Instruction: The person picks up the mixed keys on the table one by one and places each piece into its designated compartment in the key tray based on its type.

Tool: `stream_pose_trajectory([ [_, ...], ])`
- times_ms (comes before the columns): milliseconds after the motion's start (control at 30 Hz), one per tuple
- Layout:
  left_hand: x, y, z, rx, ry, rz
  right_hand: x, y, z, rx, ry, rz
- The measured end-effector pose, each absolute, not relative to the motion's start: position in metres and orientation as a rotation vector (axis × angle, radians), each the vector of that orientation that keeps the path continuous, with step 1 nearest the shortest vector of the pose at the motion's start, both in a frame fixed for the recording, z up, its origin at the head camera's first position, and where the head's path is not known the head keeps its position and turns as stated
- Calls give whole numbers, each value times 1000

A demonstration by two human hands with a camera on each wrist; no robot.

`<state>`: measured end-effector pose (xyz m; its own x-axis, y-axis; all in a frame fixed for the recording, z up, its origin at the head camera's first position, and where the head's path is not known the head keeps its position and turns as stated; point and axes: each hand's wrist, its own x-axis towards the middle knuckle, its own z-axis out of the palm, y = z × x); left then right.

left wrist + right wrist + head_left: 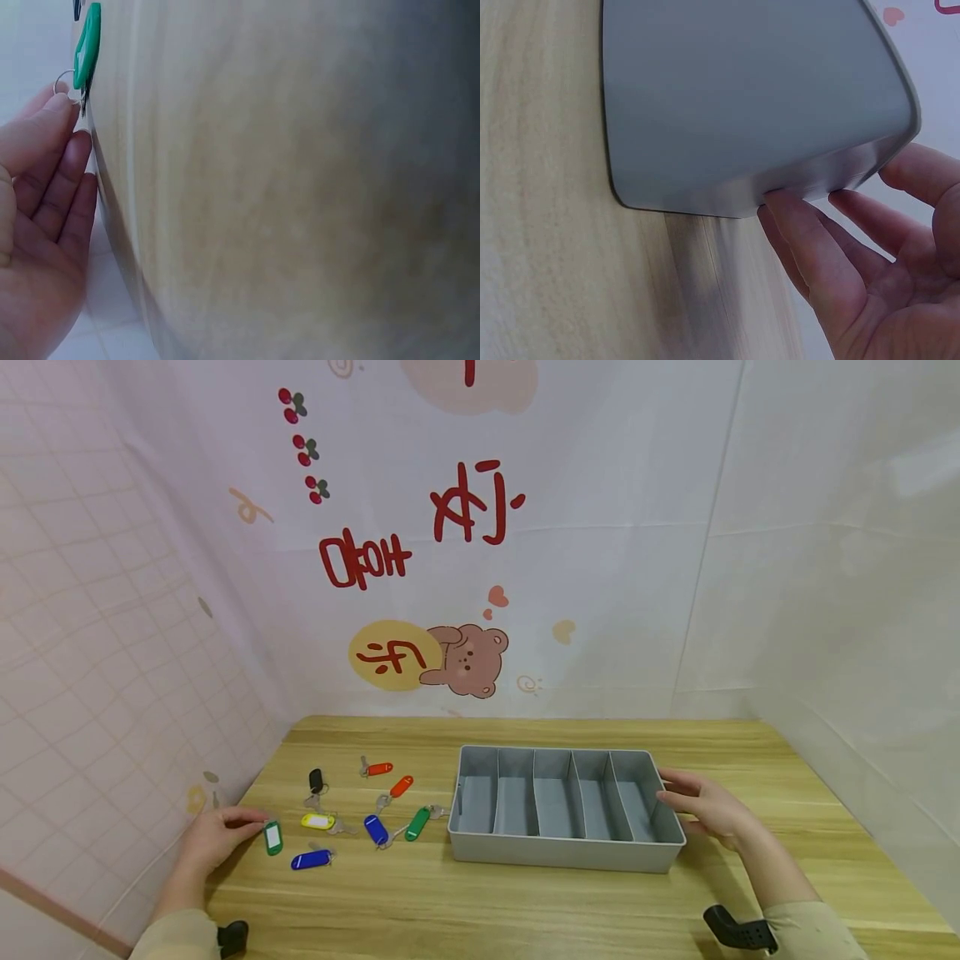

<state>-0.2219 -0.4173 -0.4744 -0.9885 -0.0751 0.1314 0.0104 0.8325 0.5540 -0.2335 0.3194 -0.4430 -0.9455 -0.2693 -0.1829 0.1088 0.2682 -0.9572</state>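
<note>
Between the thumb and fingers of my left hand is the metal ring of a green key tag with a white label. In the left wrist view this ring is at the thumb tip, and the green tag extends beyond it; its key is mostly hidden. My right hand holds the right end of a grey divided box. One digit reaches over the rim, while other fingers press the outer end wall. The box has several side-by-side compartments and sits on the table.
Several tagged keys lie left of the box: a black tag, yellow tag, blue tags, orange tags and another green tag. White printed curtains enclose the wooden table.
</note>
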Motion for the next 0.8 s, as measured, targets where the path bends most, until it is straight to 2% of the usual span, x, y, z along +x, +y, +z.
stream_pose_trajectory([
  [800,-224,-402,-458,104,-2868,-941,-233,320,-443,-179,2217,-1730],
])
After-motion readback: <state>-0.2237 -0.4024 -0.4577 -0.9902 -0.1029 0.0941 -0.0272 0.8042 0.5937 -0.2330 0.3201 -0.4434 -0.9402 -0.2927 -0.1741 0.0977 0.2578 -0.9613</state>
